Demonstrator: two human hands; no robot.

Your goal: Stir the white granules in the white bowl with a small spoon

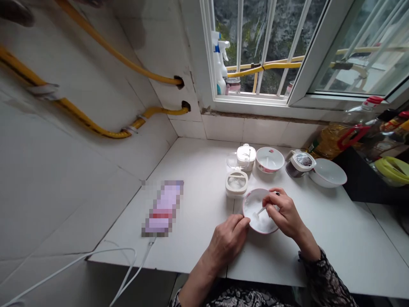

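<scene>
A white bowl (265, 232) with a pinkish rim stands on the counter in front of me, with white powder (255, 200) in it. My left hand (227, 239) grips its left rim, thumb and fingers closed on the edge. Between the fingertips of my right hand (286, 214) is a small white spoon (261, 210), slanting down into the powder. Just behind the bowl sits a clear seasoning jar (236, 187) with white grains inside. Farther back are a white-lidded jar (246, 154) and a second bowl (270, 169) with a red pattern.
To the right stand a jar with dark contents (294, 171), another white bowl (332, 181), an oil bottle (335, 134) and a black box (354, 177). On the left lies a pixelated purple object (164, 204) with a white cable (128, 281). Yellow pipes (96, 128) run along the wall.
</scene>
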